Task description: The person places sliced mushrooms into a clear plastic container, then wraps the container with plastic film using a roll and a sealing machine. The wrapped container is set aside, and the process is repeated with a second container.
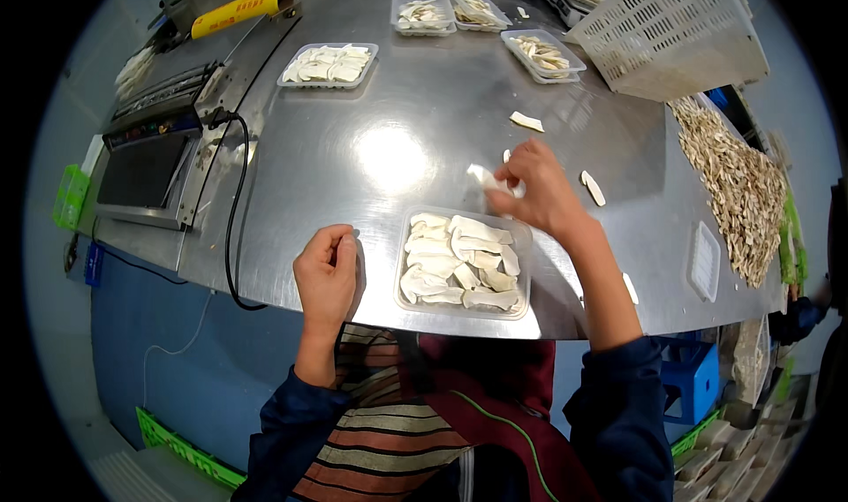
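A clear plastic tray (405, 306) near the table's front edge holds pale mushroom slices (434, 263) laid in overlapping rows. Just beyond its far right corner is my right hand (536, 184), its thumb and fingers pinching a mushroom slice (485, 176) that is blurred by motion. My left hand (326, 270) rests on the steel table (318, 171) left of the tray, fingers curled in, nothing visible in them. Loose slices lie about my right hand: one slice (527, 121) farther off and another slice (593, 188) to its right. My right forearm partly covers a slice (629, 288).
At the back stand a filled tray (328, 65) and several trays (424, 14) of slices. A white perforated crate (676, 38) leans over a heap of dried slices (735, 177) at right. An empty tray (703, 261) lies before it. On the left are a film-wrapping machine (146, 171) and a black cable (242, 171).
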The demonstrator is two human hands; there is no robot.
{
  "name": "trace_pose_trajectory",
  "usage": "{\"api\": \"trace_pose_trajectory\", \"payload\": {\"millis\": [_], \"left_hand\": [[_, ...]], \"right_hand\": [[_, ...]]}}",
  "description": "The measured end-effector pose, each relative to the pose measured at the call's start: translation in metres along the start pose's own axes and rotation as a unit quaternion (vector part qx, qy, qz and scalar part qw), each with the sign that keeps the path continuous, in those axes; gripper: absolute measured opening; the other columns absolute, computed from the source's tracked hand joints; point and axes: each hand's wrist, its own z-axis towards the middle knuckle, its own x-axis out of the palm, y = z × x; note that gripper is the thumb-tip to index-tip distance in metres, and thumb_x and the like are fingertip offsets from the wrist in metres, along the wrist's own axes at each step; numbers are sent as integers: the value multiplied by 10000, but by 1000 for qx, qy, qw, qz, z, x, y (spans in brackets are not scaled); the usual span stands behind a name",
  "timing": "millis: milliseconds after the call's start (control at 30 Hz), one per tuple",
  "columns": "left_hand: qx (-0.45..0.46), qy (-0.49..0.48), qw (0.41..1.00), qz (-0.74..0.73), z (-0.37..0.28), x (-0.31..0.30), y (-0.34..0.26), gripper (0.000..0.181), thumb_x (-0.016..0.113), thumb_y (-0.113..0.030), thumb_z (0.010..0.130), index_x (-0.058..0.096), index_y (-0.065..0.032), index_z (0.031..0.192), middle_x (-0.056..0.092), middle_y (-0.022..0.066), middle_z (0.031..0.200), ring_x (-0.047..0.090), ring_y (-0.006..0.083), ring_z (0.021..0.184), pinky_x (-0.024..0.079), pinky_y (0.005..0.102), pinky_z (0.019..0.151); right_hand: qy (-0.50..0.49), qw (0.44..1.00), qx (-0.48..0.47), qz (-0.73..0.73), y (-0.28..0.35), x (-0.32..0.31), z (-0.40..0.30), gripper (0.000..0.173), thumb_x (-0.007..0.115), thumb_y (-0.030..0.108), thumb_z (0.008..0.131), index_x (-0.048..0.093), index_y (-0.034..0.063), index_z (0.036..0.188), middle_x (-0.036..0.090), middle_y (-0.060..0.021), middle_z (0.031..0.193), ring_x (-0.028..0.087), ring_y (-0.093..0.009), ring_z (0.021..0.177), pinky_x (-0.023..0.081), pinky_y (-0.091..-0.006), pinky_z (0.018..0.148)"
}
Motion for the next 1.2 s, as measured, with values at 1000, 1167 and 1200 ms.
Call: {"api": "trace_pose_trajectory", "payload": {"millis": [1000, 1167, 1200], "left_hand": [[-5, 16, 1000, 1, -3, 1, 2, 131, 570, -46, 936, 635, 38, 1012, 603, -11, 737, 496, 21, 605, 388, 174, 529], [-15, 17, 1000, 11, 0, -2, 1, 139, 576, -51, 930, 642, 36, 1015, 611, -8, 764, 512, 35, 644, 411, 183, 561], [-21, 15, 999, 23, 1, -2, 2, 138, 583, -51, 923, 647, 38, 1008, 621, -1, 782, 528, 43, 669, 429, 190, 588]], "right_hand": [[-160, 974, 157, -44, 4, -65, -147, 169, 738, -7, 643, 644, 7, 782, 561, -87, 697, 552, -264, 783, 455, -360, 695], [-51, 998, -8, 19, 55, -22, -92, 253, 778, 64, 600, 653, 31, 818, 558, -102, 772, 532, -296, 848, 462, -388, 742], [-64, 997, -42, 31, 61, -16, -84, 286, 790, 49, 604, 654, 15, 853, 552, -89, 753, 522, -292, 848, 464, -377, 751]]}}
